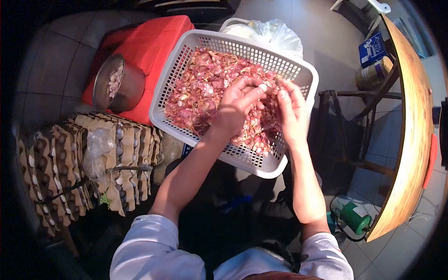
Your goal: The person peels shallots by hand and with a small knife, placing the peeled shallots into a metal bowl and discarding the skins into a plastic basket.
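A light grey perforated plastic basket (pixel 298 70) sits in front of me, heaped with small reddish-purple bulbs (pixel 205 79) that look like shallots or red garlic, with dry roots and papery skin. Over its right half, my left hand (pixel 238 102) pinches a small pale clove (pixel 262 87) between thumb and fingertips. Close beside it, my right hand (pixel 292 109) has thumb and fingers drawn together near the clove; what lies between them is too small to make out.
On a red box (pixel 163 35) at left stands a metal pot (pixel 133 88) with pale peeled pieces. Stacked egg trays (pixel 126 154) are at lower left. Behind the basket lies a clear plastic bag (pixel 280 39). A wooden tabletop (pixel 406 135) and a green gas canister (pixel 353 218) stand at right.
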A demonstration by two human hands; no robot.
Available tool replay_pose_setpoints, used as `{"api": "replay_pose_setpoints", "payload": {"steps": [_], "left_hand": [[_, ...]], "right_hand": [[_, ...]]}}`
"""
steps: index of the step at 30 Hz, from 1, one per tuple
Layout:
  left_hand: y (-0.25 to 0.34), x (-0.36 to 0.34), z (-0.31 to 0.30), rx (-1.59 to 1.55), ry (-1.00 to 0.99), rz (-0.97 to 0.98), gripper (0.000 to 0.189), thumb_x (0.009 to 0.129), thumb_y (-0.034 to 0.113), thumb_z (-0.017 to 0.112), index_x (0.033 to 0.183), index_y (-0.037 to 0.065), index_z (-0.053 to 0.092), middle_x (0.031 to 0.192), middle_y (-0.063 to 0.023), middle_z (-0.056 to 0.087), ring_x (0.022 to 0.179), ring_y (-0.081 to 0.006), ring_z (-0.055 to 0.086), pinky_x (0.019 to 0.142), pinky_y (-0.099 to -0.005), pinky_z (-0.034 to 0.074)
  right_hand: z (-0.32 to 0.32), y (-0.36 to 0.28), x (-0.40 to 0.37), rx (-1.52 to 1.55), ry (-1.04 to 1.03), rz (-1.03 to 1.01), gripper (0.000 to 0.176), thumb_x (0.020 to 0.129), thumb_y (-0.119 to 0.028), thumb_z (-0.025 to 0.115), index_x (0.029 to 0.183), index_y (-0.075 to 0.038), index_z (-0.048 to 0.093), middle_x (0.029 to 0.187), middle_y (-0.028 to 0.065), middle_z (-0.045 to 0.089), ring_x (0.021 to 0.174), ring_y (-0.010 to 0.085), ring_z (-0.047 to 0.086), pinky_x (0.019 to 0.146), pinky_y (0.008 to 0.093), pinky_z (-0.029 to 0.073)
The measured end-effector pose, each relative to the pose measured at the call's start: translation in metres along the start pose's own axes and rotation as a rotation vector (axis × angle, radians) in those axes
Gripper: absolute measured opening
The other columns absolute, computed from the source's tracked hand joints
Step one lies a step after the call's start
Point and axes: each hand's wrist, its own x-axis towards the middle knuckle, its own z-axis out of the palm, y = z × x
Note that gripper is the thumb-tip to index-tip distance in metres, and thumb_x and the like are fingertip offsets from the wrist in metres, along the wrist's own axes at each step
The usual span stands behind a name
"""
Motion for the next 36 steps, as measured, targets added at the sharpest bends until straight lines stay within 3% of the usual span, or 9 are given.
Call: {"api": "replay_pose_setpoints", "payload": {"steps": [1,5,10,20,23,26,29,32,36], "left_hand": [[0.000,0.000,-0.002,-0.043,-0.006,0.024,0.023,0.093,0.006,0.055,0.115,0.001,0.054,0.099,-0.0096,0.064,0.082,-0.0127,0.060,0.072,-0.0229,0.050],[-0.001,0.005,-0.003,-0.174,-0.024,0.104,0.027,0.095,0.003,0.052,0.122,0.001,0.052,0.106,-0.0123,0.064,0.091,-0.0153,0.062,0.078,-0.0261,0.053],[-0.002,0.004,-0.004,-0.183,-0.016,0.109,0.022,0.095,0.003,0.052,0.116,0.001,0.054,0.105,-0.0108,0.064,0.091,-0.0158,0.063,0.078,-0.0271,0.054],[-0.004,0.002,-0.001,-0.151,-0.019,0.163,0.021,0.091,0.002,0.057,0.112,-0.001,0.054,0.102,-0.0081,0.063,0.088,-0.0119,0.060,0.076,-0.0257,0.050],[-0.007,0.003,-0.003,-0.080,0.019,0.197,0.016,0.093,-0.001,0.054,0.108,0.000,0.052,0.099,-0.0105,0.064,0.088,-0.0153,0.063,0.079,-0.0280,0.053],[-0.008,0.005,-0.004,0.008,0.017,0.248,0.016,0.089,-0.001,0.060,0.104,-0.002,0.054,0.099,-0.0097,0.064,0.083,-0.0129,0.062,0.075,-0.0250,0.053],[-0.005,0.000,0.006,0.072,0.059,0.239,0.017,0.089,0.001,0.061,0.104,-0.002,0.055,0.096,-0.0095,0.065,0.081,-0.0127,0.063,0.074,-0.0241,0.053],[-0.003,0.000,0.007,0.084,0.066,0.190,0.016,0.092,-0.002,0.054,0.108,-0.001,0.052,0.102,-0.0125,0.064,0.087,-0.0147,0.063,0.076,-0.0246,0.054],[-0.004,0.001,0.007,0.057,0.072,0.190,0.016,0.094,-0.001,0.052,0.110,-0.001,0.051,0.102,-0.0120,0.064,0.088,-0.0151,0.063,0.077,-0.0258,0.054]], "right_hand": [[0.000,-0.004,-0.001,0.100,0.026,0.108,0.036,0.098,-0.016,0.053,0.128,0.004,0.051,0.109,0.0043,0.061,0.086,0.0085,0.054,0.079,0.0237,0.046],[0.002,-0.005,-0.001,0.083,-0.008,0.103,0.042,0.098,-0.017,0.052,0.134,0.003,0.046,0.110,0.0047,0.061,0.083,0.0069,0.051,0.077,0.0222,0.046],[0.004,0.000,-0.001,-0.134,-0.046,-0.087,0.039,0.093,-0.016,0.059,0.128,0.001,0.054,0.117,0.0149,0.064,0.111,0.0197,0.058,0.096,0.0321,0.044],[0.007,-0.010,-0.004,-0.325,-0.091,-0.178,0.039,0.090,-0.017,0.062,0.126,-0.002,0.056,0.116,0.0204,0.064,0.110,0.0286,0.062,0.093,0.0367,0.046],[0.007,-0.003,-0.003,-0.310,-0.089,-0.197,0.038,0.091,-0.017,0.061,0.126,-0.002,0.057,0.114,0.0204,0.065,0.108,0.0277,0.063,0.092,0.0359,0.047],[0.007,-0.008,-0.004,-0.343,-0.084,-0.211,0.036,0.092,-0.015,0.060,0.125,-0.002,0.058,0.114,0.0199,0.065,0.105,0.0248,0.065,0.090,0.0339,0.048],[0.005,-0.005,-0.003,-0.215,-0.082,-0.100,0.034,0.093,-0.014,0.058,0.125,-0.002,0.059,0.115,0.0181,0.065,0.105,0.0208,0.063,0.089,0.0316,0.048],[0.004,0.000,-0.003,-0.003,-0.062,-0.036,0.034,0.093,-0.013,0.058,0.126,-0.002,0.058,0.116,0.0160,0.065,0.107,0.0183,0.061,0.090,0.0303,0.048],[0.006,-0.005,-0.003,-0.016,-0.047,-0.040,0.037,0.093,-0.014,0.059,0.127,-0.002,0.056,0.116,0.0153,0.065,0.109,0.0198,0.059,0.093,0.0321,0.046]]}}
